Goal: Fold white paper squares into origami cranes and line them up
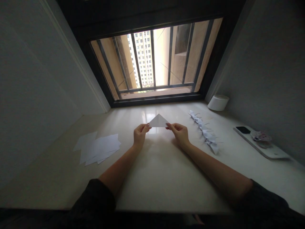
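A sheet of white paper folded into a triangle is held up over the pale sill, its point facing the window. My left hand pinches its left corner between thumb and fingers. At the opposite corner, my right hand grips it the same way. A faint crease runs down the triangle's middle. To the right of my right hand stands a row of small folded paper figures, pointed and winged like cranes. Loose white paper sheets lie in an overlapping pile left of my left hand.
A phone with a decorated grip lies at the right. Near the window's right corner stands a white cylindrical object. The dark-framed window closes off the back, with bars outside. Walls flank the sill on both sides.
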`<state>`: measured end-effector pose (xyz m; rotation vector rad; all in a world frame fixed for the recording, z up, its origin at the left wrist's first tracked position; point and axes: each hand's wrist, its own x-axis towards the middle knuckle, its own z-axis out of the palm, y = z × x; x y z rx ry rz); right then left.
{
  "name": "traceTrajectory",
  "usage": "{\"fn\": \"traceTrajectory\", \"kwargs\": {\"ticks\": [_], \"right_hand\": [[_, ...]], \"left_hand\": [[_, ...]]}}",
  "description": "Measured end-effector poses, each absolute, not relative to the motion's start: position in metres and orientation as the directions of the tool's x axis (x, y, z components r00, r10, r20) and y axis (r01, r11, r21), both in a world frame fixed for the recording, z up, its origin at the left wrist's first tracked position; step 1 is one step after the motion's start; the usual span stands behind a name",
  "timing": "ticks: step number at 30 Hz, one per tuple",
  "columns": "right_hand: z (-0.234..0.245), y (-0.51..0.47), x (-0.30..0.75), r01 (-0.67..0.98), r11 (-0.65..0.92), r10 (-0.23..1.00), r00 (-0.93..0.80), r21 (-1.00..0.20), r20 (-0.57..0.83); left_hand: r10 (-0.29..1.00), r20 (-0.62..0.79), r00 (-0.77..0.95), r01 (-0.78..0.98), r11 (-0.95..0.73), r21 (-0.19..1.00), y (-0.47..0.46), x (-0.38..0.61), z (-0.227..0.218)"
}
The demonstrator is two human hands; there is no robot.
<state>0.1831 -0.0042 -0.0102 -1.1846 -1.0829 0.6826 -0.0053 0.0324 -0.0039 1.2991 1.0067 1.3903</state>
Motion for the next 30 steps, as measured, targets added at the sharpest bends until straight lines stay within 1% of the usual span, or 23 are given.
{"fn": "traceTrajectory", "kwargs": {"ticks": [4,6,10,14,24,30], "right_hand": [[-0.011,-0.004,0.18,0.083,0.281,0.888,0.356,-0.956,0.291],[-0.01,-0.004,0.178,0.061,0.288,0.899,0.326,-0.956,0.291],[-0.01,-0.006,0.173,-0.019,0.295,0.919,0.278,-0.955,0.279],[-0.009,-0.008,0.171,-0.087,0.316,0.925,0.248,-0.945,0.287],[-0.011,-0.006,0.171,-0.08,0.305,0.926,0.258,-0.949,0.276],[-0.011,-0.006,0.171,-0.091,0.331,0.926,0.225,-0.939,0.304]], "left_hand": [[0.989,0.122,0.087,-0.228,-0.099,0.968,0.027,0.0,-0.002],[0.992,0.101,0.082,-0.253,-0.078,0.964,0.024,0.003,-0.001],[0.995,0.1,0.02,-0.246,-0.092,0.965,0.023,0.005,-0.001],[0.994,0.108,0.004,-0.224,-0.104,0.969,0.024,0.005,-0.003],[0.996,0.086,0.004,-0.267,-0.082,0.96,0.024,0.005,-0.006],[0.993,0.09,0.075,-0.218,-0.072,0.973,0.023,0.005,-0.005]]}}
